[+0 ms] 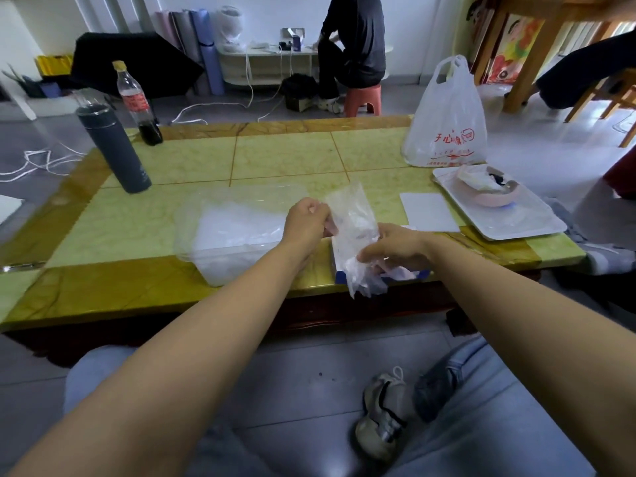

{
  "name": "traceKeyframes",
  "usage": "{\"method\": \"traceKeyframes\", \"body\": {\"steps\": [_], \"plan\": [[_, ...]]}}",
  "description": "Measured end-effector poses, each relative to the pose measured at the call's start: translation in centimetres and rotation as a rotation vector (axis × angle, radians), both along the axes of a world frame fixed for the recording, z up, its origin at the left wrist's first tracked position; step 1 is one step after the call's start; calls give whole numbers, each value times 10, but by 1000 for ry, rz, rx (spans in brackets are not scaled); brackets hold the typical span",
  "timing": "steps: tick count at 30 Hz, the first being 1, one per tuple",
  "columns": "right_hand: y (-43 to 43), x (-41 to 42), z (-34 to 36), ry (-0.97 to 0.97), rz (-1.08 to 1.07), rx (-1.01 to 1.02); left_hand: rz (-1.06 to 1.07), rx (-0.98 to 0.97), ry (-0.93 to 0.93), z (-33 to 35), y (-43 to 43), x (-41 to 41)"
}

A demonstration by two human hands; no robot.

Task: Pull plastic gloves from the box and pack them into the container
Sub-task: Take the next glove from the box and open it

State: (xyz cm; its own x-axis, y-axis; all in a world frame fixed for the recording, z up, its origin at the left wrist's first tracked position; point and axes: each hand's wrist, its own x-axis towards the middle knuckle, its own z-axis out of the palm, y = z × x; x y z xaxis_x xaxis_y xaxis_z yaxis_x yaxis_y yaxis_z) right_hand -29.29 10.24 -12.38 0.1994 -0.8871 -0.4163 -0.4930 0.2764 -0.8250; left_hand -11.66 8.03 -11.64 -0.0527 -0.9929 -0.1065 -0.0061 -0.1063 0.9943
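A thin clear plastic glove (351, 222) is stretched between my two hands above the table's front edge. My left hand (307, 223) pinches its upper left edge. My right hand (395, 247) grips its lower part, and the glove's fingers hang below the hand. Under my right hand lies the glove box (339, 275), white with blue edging and mostly hidden. To the left stands the clear plastic container (220, 256), with white crumpled gloves inside.
On the yellow-green tiled table (282, 156) stand a dark flask (113, 148) and a cola bottle (136, 103) at back left. A white shopping bag (447, 118), a white tray (516, 225) with a pink bowl and a white card (430, 213) lie right. A person sits behind.
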Motion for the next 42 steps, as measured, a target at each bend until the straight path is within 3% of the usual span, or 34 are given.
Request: {"method": "traceKeyframes", "body": {"steps": [4, 10, 17, 20, 25, 29, 32, 34, 36, 38, 42], "plan": [[4, 12, 13, 17, 130, 143, 70, -42, 150, 12, 2, 20], [-21, 42, 27, -272, -294, -136, 8, -278, -355, 14, 6, 63], [-30, 87, 41, -153, 34, -193, -105, -473, -699, 24, 6, 94], [-35, 98, 40, -122, 15, -211, -83, -384, -610, 31, 0, 105], [-43, 110, 45, -281, -151, -249, -101, -2, -508, 40, -13, 147], [-57, 117, 47, -356, -275, -244, -82, 258, -228, 42, -28, 189], [-65, 127, 46, -407, -354, -222, 12, 325, 9, 39, -40, 194], [-71, 136, 43, -394, -396, -211, 94, 298, 56, 34, -50, 184], [-79, 142, 33, -272, -420, -237, 203, 238, -84, 25, -61, 172], [-86, 144, 20, -104, -421, -272, 290, 140, -328, 12, -71, 162], [-90, 140, 3, 21, -383, -223, 299, -77, -873, -13, -84, 154]]}}
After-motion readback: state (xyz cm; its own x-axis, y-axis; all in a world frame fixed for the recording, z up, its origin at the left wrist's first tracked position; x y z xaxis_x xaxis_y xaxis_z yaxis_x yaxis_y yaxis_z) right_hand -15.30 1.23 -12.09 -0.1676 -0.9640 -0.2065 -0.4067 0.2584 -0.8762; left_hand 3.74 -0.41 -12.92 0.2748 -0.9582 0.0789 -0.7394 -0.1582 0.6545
